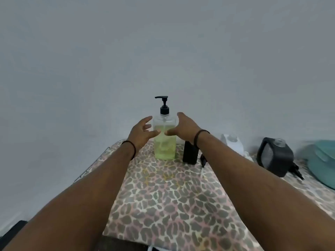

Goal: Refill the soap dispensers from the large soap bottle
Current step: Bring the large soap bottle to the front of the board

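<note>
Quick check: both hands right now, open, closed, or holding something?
Left hand: open, fingers spread beside the pump bottle, holding nothing.
Right hand: open, fingers spread on the bottle's other side, holding nothing.

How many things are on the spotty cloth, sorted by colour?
Green: 1, the clear pump bottle of yellow-green soap
Black: 3, the box beside the bottle, a small piece next to it, and the cube-shaped gadget
White: 1, the gadget by the wall
Teal: 1, the thing at the right edge
Total: 6

Dim, soft, edge-warped wide-angle view
</note>
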